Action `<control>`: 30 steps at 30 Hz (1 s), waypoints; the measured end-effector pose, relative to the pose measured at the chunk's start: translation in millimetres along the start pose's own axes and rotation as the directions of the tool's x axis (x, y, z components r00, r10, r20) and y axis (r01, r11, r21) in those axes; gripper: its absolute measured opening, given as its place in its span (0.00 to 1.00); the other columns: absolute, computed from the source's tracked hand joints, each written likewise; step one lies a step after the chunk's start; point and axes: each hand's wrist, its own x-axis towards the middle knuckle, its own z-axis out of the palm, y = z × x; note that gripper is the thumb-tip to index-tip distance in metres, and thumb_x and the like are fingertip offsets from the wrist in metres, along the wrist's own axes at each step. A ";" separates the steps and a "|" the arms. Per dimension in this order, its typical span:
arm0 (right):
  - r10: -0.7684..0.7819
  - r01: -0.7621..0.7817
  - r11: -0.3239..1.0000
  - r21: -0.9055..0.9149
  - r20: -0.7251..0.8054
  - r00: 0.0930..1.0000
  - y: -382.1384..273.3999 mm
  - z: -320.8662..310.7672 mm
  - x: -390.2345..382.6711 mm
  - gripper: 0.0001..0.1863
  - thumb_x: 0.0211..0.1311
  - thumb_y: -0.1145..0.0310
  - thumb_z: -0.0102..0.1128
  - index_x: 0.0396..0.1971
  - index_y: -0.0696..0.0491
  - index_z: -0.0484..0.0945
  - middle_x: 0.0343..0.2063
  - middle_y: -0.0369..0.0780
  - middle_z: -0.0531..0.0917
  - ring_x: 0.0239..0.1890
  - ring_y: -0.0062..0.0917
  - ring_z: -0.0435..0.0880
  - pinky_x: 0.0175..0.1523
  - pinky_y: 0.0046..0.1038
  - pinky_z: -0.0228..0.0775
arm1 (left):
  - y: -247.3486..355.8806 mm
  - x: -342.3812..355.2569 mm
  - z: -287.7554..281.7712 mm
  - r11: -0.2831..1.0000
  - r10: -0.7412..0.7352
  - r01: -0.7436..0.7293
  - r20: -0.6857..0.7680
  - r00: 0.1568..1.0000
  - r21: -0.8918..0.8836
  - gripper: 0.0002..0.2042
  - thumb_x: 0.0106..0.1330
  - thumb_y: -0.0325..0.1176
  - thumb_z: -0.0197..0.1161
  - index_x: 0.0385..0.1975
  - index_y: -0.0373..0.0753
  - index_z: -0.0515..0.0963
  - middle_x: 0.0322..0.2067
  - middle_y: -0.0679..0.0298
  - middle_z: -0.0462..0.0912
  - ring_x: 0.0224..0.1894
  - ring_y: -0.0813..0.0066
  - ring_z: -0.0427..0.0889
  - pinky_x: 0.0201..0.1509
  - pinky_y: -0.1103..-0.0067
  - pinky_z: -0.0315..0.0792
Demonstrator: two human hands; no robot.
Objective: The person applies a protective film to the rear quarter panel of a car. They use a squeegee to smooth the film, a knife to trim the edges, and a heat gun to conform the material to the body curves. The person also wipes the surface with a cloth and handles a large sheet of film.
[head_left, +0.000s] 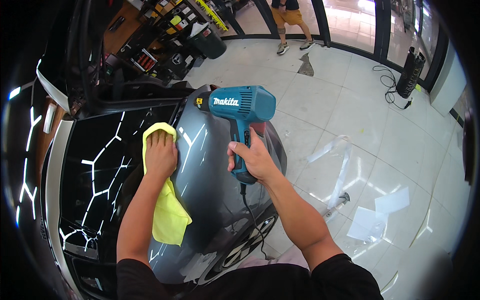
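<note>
My right hand grips a teal corded heat gun by its handle, its nozzle pointed left, over the grey car panel. Beside it, my left hand presses on a yellow cloth, fingers close together and tips tucked at its folded upper edge. The cloth lies along the panel next to the dark glass, which reflects the ceiling lights. The heat gun's cord hangs down across the panel toward the wheel.
A person stands by the glass doors at the back. A bin and cluttered shelving are at the back left. At the right, a black cylinder stands beside coiled cord. Clear film strips and sheets lie on the tiled floor.
</note>
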 end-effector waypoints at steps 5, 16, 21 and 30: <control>0.013 -0.012 0.999 0.040 -0.014 1.000 8.9 -1.3 7.0 0.29 0.64 0.69 0.58 0.59 0.58 0.55 0.29 0.41 0.76 0.22 0.25 0.80 0.31 0.29 0.76 | 0.4 29.0 -3.3 0.996 0.083 -0.081 -0.042 0.996 0.043 0.18 0.64 0.35 0.56 0.51 0.32 0.74 0.55 0.49 0.74 0.63 0.50 0.67 0.69 0.58 0.56; -0.100 0.104 0.994 0.023 -0.122 0.988 -7.5 -30.2 -35.3 0.27 0.65 0.70 0.57 0.57 0.61 0.55 0.32 0.41 0.76 0.25 0.24 0.81 0.34 0.27 0.75 | -2.6 118.3 10.3 0.940 0.255 -0.241 -0.029 0.966 0.240 0.18 0.60 0.37 0.57 0.48 0.34 0.78 0.51 0.54 0.78 0.58 0.58 0.72 0.66 0.63 0.61; -0.152 0.152 0.988 -0.008 -0.117 0.981 -14.5 -32.4 -45.4 0.28 0.64 0.70 0.57 0.58 0.61 0.55 0.32 0.40 0.76 0.25 0.24 0.81 0.35 0.27 0.74 | -3.4 128.0 9.4 0.918 0.279 -0.275 0.026 0.960 0.286 0.18 0.62 0.38 0.56 0.47 0.34 0.78 0.52 0.53 0.78 0.59 0.57 0.72 0.66 0.62 0.61; -0.028 0.028 0.999 -0.030 -0.008 1.000 -20.0 -15.9 -12.9 0.33 0.63 0.67 0.60 0.62 0.59 0.55 0.30 0.40 0.75 0.23 0.25 0.80 0.34 0.28 0.74 | -8.3 53.1 8.2 0.992 0.082 -0.076 -0.067 0.994 0.097 0.19 0.63 0.37 0.55 0.51 0.35 0.76 0.56 0.48 0.74 0.63 0.48 0.67 0.70 0.55 0.55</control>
